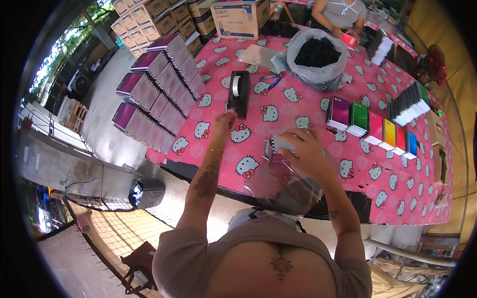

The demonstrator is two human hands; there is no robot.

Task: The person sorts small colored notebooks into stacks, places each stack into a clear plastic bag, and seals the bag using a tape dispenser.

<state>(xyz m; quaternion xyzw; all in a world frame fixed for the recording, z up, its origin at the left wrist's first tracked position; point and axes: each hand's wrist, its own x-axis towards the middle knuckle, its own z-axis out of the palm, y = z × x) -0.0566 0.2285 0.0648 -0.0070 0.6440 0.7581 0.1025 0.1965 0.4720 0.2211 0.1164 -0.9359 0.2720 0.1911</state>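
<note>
My left hand [227, 120] is closed in a pinch at the near end of a black tape dispenser [240, 105], which carries a pale roll of tape [235, 85]. Whatever is between those fingers is too small to make out. My right hand [305, 149] lies across a small bundle of spiral notebooks [273, 145], gripping it near the table's front edge. Clear plastic wrap [258, 185] spreads from the bundle toward my body. Most of the notebooks are hidden under the hand.
Tall stacks of purple spiral notebooks [164, 94] stand at left. Rows of small coloured notebooks [375, 130] line the right. Behind are a plastic bag of black material [318, 59], blue-handled pliers [275, 79] and cartons [241, 20]. A co-worker's hand [339, 33] shows at the far side.
</note>
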